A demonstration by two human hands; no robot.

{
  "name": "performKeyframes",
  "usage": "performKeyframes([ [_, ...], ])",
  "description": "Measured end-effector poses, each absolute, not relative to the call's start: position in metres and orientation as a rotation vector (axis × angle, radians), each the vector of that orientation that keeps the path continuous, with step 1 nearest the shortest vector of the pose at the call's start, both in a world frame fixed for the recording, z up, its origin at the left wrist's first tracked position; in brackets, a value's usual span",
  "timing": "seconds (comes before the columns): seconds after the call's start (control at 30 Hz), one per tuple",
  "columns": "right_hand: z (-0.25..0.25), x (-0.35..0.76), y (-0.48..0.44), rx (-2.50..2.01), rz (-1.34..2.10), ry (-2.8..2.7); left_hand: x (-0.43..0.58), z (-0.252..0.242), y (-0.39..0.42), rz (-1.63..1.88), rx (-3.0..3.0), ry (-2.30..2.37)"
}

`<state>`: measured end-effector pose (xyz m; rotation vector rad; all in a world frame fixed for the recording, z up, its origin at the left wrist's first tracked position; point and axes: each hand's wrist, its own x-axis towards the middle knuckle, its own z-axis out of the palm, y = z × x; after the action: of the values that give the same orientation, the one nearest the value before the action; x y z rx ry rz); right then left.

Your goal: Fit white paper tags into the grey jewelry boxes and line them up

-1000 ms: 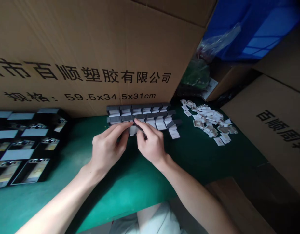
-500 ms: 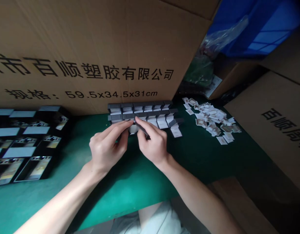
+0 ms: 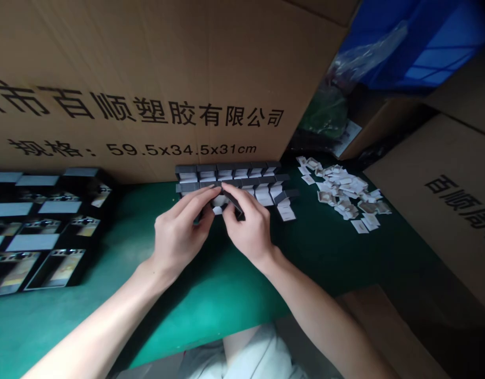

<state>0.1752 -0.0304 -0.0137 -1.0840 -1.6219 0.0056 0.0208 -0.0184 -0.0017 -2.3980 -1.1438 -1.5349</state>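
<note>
Both my hands meet over a small dark grey box with a white insert (image 3: 219,203) on the green table (image 3: 211,295). My left hand (image 3: 179,231) pinches its left side with fingers closed. My right hand (image 3: 248,223) grips its right side, fingers curled round the dark lid. Just behind them stand two rows of small open grey boxes (image 3: 234,176) with white inserts, close against a large cardboard carton (image 3: 148,79).
A heap of small white cards (image 3: 343,192) lies to the right of the rows. Black trays of packaged parts (image 3: 41,226) fill the left of the table. More cardboard cartons (image 3: 443,200) stand at the right, a blue crate (image 3: 416,42) behind.
My hands and the small box have shifted slightly right and closer together; the white insert shows more between my fingers. The view has drifted a little.
</note>
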Motion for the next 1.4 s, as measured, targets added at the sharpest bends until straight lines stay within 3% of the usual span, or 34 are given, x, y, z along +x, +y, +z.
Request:
performKeyframes([
  [0.47,-0.015,0.176,-0.028,-1.012,-0.209,-1.558,0.024,0.005,-0.024,-1.597,-2.427,-1.306],
  [0.8,-0.009,0.188,-0.023,-1.006,-0.156,-1.601,0.024,0.008,-0.022,-2.211,-2.811,-1.933],
  [1.07,0.007,0.191,-0.029,-0.941,-0.009,-1.715,0.026,0.013,-0.016,-2.405,-2.914,-2.066],
  [1.27,0.0,0.259,-0.062,-1.15,-0.179,-1.715,0.022,0.021,-0.016,-2.393,-2.724,-2.094],
  [1.4,-0.022,0.339,-0.093,-1.559,-0.239,-1.608,0.021,0.021,-0.015,-2.403,-2.752,-2.096],
])
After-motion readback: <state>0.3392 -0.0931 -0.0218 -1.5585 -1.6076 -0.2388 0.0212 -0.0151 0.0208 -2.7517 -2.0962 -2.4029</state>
